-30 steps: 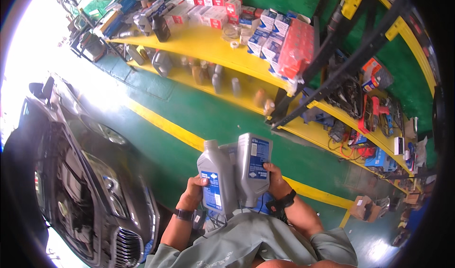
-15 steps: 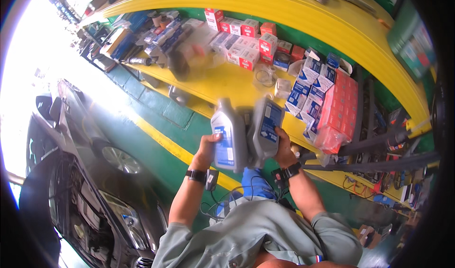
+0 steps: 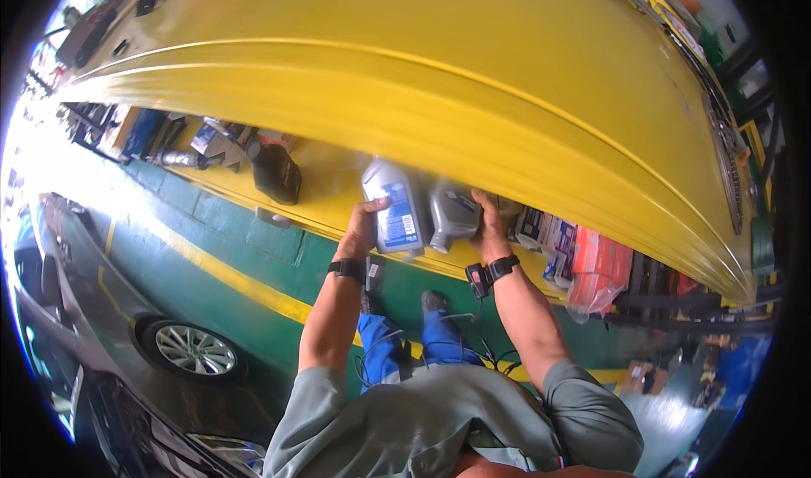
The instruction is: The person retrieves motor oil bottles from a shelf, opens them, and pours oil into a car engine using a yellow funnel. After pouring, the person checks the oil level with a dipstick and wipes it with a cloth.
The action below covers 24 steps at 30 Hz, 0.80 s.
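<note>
Left hand [image 3: 361, 227] holds one bottle [image 3: 400, 212] in part-closed fingers, right hand [image 3: 491, 227] likewise a second bottle [image 3: 454, 213], neck reversed (outer-side grips, presumably for steadiness).

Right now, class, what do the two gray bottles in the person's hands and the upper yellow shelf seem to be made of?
Left gray bottle and right gray bottle: probably molded plastic with a satin finish, judging by rounded corners and soft sheen. Upper yellow shelf: likely painted sheet metal, semi-gloss, given its even color, ridged front edge and pale reflections.
</note>
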Available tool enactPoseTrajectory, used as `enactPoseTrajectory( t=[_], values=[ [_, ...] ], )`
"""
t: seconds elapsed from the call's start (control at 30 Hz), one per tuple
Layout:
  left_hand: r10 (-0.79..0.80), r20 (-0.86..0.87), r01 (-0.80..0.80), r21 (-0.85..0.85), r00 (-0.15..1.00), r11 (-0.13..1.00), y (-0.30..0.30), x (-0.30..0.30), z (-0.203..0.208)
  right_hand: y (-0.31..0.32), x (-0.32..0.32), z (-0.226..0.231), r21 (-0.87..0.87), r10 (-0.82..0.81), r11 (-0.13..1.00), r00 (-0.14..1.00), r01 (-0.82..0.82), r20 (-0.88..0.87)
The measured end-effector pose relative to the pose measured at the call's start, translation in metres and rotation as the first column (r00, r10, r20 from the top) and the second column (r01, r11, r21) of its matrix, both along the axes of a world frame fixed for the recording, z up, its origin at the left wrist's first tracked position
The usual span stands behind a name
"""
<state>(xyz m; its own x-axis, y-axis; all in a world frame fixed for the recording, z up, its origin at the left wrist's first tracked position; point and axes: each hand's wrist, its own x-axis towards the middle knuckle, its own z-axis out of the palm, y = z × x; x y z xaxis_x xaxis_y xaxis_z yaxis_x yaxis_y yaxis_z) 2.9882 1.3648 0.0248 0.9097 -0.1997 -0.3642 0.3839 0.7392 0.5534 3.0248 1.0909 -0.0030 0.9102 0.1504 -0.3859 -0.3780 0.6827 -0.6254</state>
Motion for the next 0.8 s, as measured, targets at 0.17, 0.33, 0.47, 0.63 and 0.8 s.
enactPoseTrajectory(
  t=[0.17,0.33,0.47,0.63,0.8],
  values=[
    [0.078,-0.033,-0.073,0.112,0.996,0.991,0.022,0.008,0.002,0.007,0.004,-0.007,-0.187,-0.084,0.978,0.994,0.095,0.066],
    [-0.009,0.006,0.008,0.191,1.0,0.982,0.033,0.026,-0.013,0.019,0.008,-0.005,-0.301,-0.093,0.949,0.996,0.089,0.001],
    [0.111,0.055,-0.118,0.134,0.992,0.984,0.052,0.021,-0.008,0.02,-0.028,0.049,0.121,-0.102,0.986,0.989,0.115,-0.107],
    [0.078,0.095,-0.09,0.126,0.992,0.988,0.083,-0.059,0.039,-0.037,-0.132,0.116,0.266,-0.091,0.957,0.991,0.114,-0.099],
    [0.273,-0.067,-0.276,-0.037,0.96,0.96,0.063,-0.201,-0.012,-0.095,-0.231,0.112,-0.042,0.131,0.987,0.933,-0.154,-0.335]
  ],
)
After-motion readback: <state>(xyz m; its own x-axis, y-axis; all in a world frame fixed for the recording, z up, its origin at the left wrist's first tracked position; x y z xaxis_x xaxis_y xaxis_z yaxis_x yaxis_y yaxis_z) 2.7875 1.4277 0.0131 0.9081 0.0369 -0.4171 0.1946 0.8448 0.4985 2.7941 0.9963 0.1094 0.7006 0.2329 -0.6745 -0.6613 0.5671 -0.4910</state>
